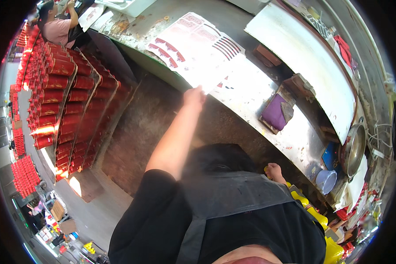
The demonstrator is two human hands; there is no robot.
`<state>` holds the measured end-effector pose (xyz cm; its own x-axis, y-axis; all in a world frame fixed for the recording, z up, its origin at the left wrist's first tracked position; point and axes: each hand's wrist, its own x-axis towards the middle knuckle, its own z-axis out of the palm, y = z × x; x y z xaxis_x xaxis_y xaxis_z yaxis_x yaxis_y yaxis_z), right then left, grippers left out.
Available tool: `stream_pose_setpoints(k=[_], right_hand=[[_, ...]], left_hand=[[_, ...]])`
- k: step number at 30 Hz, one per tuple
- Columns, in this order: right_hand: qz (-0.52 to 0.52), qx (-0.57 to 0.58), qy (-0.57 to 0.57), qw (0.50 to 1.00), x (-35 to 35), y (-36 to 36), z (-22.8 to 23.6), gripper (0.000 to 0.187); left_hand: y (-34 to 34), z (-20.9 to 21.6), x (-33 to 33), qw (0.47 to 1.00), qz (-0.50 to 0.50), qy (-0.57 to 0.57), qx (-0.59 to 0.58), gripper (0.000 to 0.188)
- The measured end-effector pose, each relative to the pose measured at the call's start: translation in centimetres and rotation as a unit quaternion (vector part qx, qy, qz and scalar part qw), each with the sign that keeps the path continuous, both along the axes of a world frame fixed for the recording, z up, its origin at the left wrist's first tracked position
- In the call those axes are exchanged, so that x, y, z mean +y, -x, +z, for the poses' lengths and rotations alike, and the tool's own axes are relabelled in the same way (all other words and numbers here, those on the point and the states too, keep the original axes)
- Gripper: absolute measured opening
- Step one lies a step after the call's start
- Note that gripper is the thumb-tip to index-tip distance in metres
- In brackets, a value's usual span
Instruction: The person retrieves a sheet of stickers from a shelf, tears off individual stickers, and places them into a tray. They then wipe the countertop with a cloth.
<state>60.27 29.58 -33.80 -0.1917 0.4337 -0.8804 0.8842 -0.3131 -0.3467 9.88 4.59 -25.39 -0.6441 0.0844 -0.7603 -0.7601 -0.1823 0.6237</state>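
Note:
My left hand [194, 97] reaches forward to the near edge of the metal worktable [262, 94]. Its fingers are closed at the near corner of a white paper sheet [193, 42] printed with red curved shapes and dark stripes. Glare washes out much of that sheet. Low on the right, beside the table and next to my dark apron [237, 193], my right hand [275, 172] is curled. A small yellow bit shows at its fingers; what it holds, if anything, I cannot make out. A purple cloth-covered block [275, 112] lies on the table.
Strapped stacks of red cylinders [79, 97] stand left. A wooden block [300, 86], white curved board [306, 57], metal pan [354, 149] and pale bucket [326, 181] are along the right. Yellow containers [314, 213] sit low right. Another person [57, 26] is at far left.

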Motion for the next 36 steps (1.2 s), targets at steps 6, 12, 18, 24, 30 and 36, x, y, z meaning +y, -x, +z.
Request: stream_pose_setpoints(k=[6,12,18,24,30,36], right_hand=[[0.111,0.014,-0.011,0.994,-3.2,10.1,1.5,0.028],[0.194,0.079,-0.036,0.977,-5.5,19.3,4.1,0.031],[0.274,0.062,-0.081,0.956,-6.7,23.2,7.6,0.032],[0.371,0.183,-0.274,0.868,-7.1,26.7,12.0,0.029],[0.483,0.285,-0.436,0.704,-5.2,40.0,11.8,0.044],[0.496,0.341,-0.458,0.655,-7.9,48.2,10.6,0.072]], left_hand=[[0.8,0.8,-0.4,0.998,-0.043,0.04,-0.031,0.02],[2.5,5.1,-2.1,0.996,-0.062,-0.064,0.029,0.019],[4.8,7.6,-9.2,0.991,-0.116,-0.033,0.054,0.027],[7.2,7.9,-14.1,0.988,-0.125,0.009,0.091,0.034],[7.4,8.4,-15.9,0.996,-0.047,0.001,0.074,0.035],[5.1,10.6,-19.4,0.992,0.061,0.025,0.111,0.038]])
